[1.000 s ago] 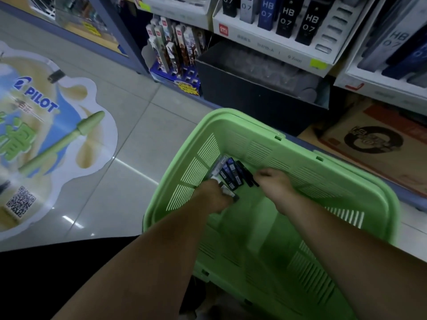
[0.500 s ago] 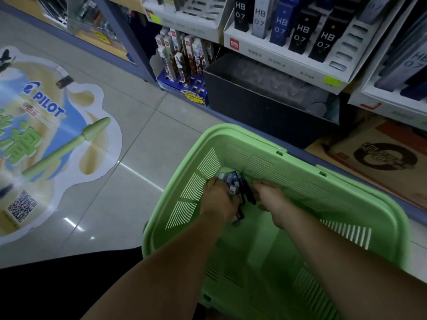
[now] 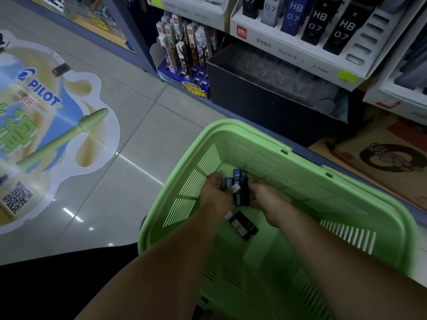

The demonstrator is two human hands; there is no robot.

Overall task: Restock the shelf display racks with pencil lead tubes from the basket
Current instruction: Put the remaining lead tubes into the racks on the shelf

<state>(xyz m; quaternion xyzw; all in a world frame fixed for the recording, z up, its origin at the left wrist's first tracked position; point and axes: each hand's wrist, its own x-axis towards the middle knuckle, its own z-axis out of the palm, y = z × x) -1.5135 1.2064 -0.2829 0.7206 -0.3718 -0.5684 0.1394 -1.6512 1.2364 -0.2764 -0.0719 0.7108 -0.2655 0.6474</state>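
Pickup stage: left hand [image 3: 215, 199] and right hand [image 3: 269, 203] clutch dark plastic lead tubes [image 3: 239, 192] in green slotted basket [image 3: 254, 132]; shelving undone.

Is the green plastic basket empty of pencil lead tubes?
No: black rectangular lead tubes lie loose on the green plastic basket floor.

Cannot count tubes [image 3: 239, 192] bunched between left hand [image 3: 216, 197] and right hand [image 3: 268, 202]. Cannot read small print on rack [image 3: 300, 57], cut by top edge.
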